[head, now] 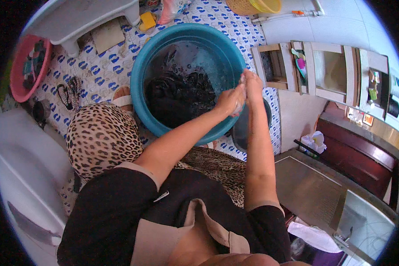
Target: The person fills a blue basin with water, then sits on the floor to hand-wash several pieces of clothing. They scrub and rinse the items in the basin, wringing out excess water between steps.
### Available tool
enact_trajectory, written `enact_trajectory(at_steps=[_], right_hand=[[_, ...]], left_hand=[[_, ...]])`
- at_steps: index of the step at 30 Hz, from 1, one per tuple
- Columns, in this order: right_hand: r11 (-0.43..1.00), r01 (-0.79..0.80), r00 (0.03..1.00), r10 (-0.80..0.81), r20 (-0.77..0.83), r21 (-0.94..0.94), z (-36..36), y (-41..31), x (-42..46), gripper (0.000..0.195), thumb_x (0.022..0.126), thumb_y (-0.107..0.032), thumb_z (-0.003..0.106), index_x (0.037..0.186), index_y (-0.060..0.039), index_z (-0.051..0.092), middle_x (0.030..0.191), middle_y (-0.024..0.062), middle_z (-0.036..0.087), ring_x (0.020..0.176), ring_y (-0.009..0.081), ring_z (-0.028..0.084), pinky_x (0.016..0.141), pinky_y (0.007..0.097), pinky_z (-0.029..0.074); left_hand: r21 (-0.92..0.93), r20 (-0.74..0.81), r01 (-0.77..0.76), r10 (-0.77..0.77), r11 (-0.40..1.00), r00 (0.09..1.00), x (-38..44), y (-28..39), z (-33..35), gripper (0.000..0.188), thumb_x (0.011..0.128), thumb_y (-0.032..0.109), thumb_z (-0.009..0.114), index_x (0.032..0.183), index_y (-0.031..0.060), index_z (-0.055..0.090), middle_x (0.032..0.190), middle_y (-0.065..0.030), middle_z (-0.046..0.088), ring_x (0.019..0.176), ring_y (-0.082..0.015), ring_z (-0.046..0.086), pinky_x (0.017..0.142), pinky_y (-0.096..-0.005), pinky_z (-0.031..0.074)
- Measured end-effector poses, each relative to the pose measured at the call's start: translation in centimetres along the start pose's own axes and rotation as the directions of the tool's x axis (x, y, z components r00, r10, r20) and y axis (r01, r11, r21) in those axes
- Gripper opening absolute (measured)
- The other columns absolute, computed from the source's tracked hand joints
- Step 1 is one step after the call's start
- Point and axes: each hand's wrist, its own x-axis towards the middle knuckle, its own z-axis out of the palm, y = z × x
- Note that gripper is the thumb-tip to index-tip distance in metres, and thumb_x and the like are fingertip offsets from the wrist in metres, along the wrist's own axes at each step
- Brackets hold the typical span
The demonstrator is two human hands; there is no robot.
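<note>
A large round teal plastic tub (138,109) stands on the floor before me. Dark fabric (176,96) lies bunched in its murky water, partly above the surface. Over the tub's right rim, my left hand (231,100) and my right hand (252,84) meet, wet and with some suds on them. The fingers overlap, so whether anything is between them is hidden. Neither hand touches the fabric. Below my right forearm, a smaller dark grey basin (241,134) is partly covered by the arm and the tub.
A white plastic bench (86,25) and a pink basin (46,71) with items inside stand left. A yellow block (148,20) sits beyond the tub. At right is a slatted wooden rack (329,71) holding a brush (300,65). The floor has tiles (99,79) with blue footprint patterns.
</note>
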Motion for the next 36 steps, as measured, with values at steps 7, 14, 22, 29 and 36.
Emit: enact_trajectory(at_steps=[7,14,22,29,36], right_hand=[[0.79,0.015,0.991,-0.092,-0.094,-0.613,-16.1,4.0,-1.7,0.043,0.088,-0.042,0.055,0.093,-0.0016,0.069,0.096,0.0222,0.067,0.091,0.034,0.064,0.081,0.0409,0.048],[0.401,-0.041,0.936,-0.305,-0.176,-0.915,-21.6,7.7,-2.9,0.064,0.082,-0.056,0.062,0.113,0.0003,0.063,0.103,0.0266,0.064,0.102,0.0403,0.059,0.09,0.0455,0.046],[0.737,0.304,0.891,0.005,0.455,-0.604,-3.5,9.8,-1.5,0.062,0.081,-0.045,0.07,0.126,-0.0049,0.055,0.128,0.0233,0.054,0.117,0.0386,0.053,0.098,0.0415,0.043],[0.518,0.435,0.867,-0.02,0.498,-0.736,8.6,18.5,-2.5,0.093,0.073,-0.051,0.074,0.145,-0.0089,0.032,0.149,0.0196,0.031,0.129,0.0466,0.036,0.106,0.0529,0.034],[0.846,0.187,0.641,0.281,0.714,-0.5,7.0,16.6,-0.8,0.09,0.066,-0.046,0.08,0.137,-0.0033,0.043,0.145,0.0248,0.036,0.131,0.0398,0.039,0.105,0.0433,0.039]], left_hand=[[0.386,-0.126,0.105,-0.061,0.917,0.99,4.9,-2.8,-8.0,0.051,0.088,0.05,0.056,0.102,0.001,0.06,0.085,-0.0101,0.066,0.069,-0.0172,0.057,0.065,-0.0318,0.049],[0.513,-0.589,0.063,0.297,0.856,0.751,9.4,-4.0,-16.0,0.028,0.085,0.028,0.057,0.094,0.002,0.064,0.093,-0.0168,0.067,0.087,-0.0334,0.064,0.077,-0.0435,0.048],[0.481,-0.667,-0.116,0.449,0.869,0.594,8.6,-1.1,-14.3,0.026,0.092,0.023,0.055,0.108,0.0028,0.058,0.085,-0.009,0.065,0.072,-0.0182,0.06,0.065,-0.0331,0.049],[-0.183,-0.171,-0.122,0.09,0.976,0.981,6.2,3.6,-12.4,0.086,0.091,0.072,0.024,0.143,0.0046,0.033,0.136,-0.02,0.049,0.129,-0.0317,0.042,0.11,-0.0437,0.027],[-0.663,0.131,0.025,0.083,0.748,0.988,4.6,5.3,-12.0,0.097,0.084,0.08,0.018,0.152,0.0111,0.013,0.152,-0.0223,0.023,0.14,-0.039,0.024,0.115,-0.05,0.018]])
